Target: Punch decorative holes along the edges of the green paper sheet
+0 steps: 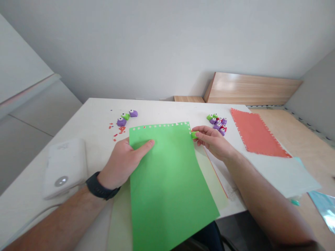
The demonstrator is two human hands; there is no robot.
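Note:
A bright green paper sheet (167, 177) lies on the white table (86, 115), with a row of small punched holes along its far edge. My left hand (123, 162) grips the sheet's left edge near the far corner, thumb on top of the paper. At the sheet's far right corner my right hand (213, 139) pinches a small green hole punch (194, 135) against the edge. A pale green sheet (211, 174) shows underneath.
Three small punches (127, 117) and red paper scraps (119, 130) lie far left. A cluster of several punches (218, 122) sits far right, beside a red sheet (258, 134) with punched edges. A white device (64, 167) rests at left; white paper (282, 172) at right.

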